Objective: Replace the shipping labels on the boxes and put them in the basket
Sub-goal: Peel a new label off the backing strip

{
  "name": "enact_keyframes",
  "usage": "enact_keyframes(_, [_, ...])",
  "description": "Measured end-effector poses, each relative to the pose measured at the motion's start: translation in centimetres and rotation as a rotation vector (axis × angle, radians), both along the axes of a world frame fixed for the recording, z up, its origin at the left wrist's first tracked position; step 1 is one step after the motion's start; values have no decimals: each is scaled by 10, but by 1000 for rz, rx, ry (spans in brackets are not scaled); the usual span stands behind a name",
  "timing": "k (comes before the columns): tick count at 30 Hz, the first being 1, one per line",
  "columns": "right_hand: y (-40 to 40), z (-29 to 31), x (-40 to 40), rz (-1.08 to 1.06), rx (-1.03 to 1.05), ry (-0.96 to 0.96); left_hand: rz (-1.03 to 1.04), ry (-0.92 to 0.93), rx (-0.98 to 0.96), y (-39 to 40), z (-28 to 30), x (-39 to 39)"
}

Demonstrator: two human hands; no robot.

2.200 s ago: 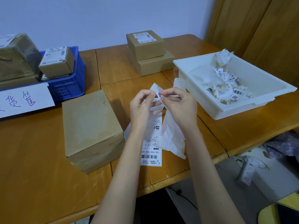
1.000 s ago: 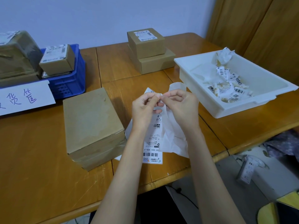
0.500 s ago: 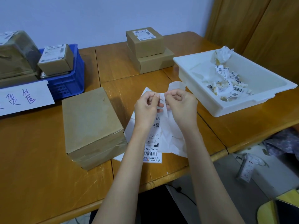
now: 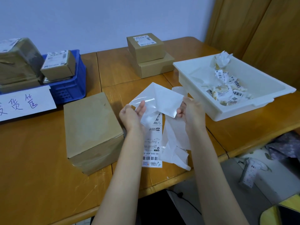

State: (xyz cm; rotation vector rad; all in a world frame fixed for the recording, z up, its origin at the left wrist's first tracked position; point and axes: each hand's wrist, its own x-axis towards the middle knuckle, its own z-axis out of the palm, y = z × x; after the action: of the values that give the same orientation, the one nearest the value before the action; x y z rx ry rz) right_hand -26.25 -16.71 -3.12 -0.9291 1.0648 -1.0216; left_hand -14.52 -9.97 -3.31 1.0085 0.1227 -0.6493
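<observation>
Above the table, my left hand (image 4: 132, 115) and my right hand (image 4: 191, 111) hold a white label sheet (image 4: 159, 101) stretched between them, each pinching one edge, its blank glossy side facing me. Under it lie a printed shipping label strip (image 4: 153, 148) and a crumpled white backing paper (image 4: 175, 143). A large bare brown box (image 4: 90, 129) stands just left of my left hand. Two stacked brown boxes (image 4: 150, 56) sit at the back, the top one labelled. The blue basket (image 4: 69, 86) at the left holds a small labelled box (image 4: 59, 65).
A white tray (image 4: 203, 108) with several torn label scraps stands to the right, close to my right hand. A taped brown parcel (image 4: 17, 59) and a handwritten paper sign (image 4: 24, 103) sit at the far left. The table's front edge runs just behind my forearms.
My hands were close together, picking at the label's corner. They have now drawn apart, and the peeled sheet is spread wide between them above the strip.
</observation>
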Motion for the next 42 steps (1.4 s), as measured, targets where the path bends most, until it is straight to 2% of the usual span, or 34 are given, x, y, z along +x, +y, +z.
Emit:
enact_keyframes(7, [0,26,-3,-34,-95,18,61,79,33,-6,-8,7])
enact_keyframes(12, [-1,30,-7,-231,-295,183,178,-92,176,-14,-12,13])
enact_keyframes(16, [2,27,-6,-302,-426,180,93,-254,240,-15,-20,12])
enact_keyframes(19, [7,24,-1,-269,-528,128,-23,-339,285,-12,-14,4])
enact_keyframes(22, [12,21,6,-198,-602,85,-130,-332,201,-11,-4,-5])
enact_keyframes(27, [19,14,13,-51,-736,216,-155,-466,122,-5,12,-23])
enact_keyframes(30, [22,7,18,41,-807,287,-295,-540,117,-5,16,-28])
enact_keyframes(32, [24,2,22,117,-836,303,-367,-512,138,-8,19,-27])
enact_keyframes(35, [27,-3,23,154,-867,356,-293,-467,193,-13,20,-21])
enact_keyframes(39, [33,-3,20,95,-947,494,-225,-470,203,-12,14,-13])
enact_keyframes(42, [37,0,16,6,-917,490,-188,-473,191,-10,13,-9])
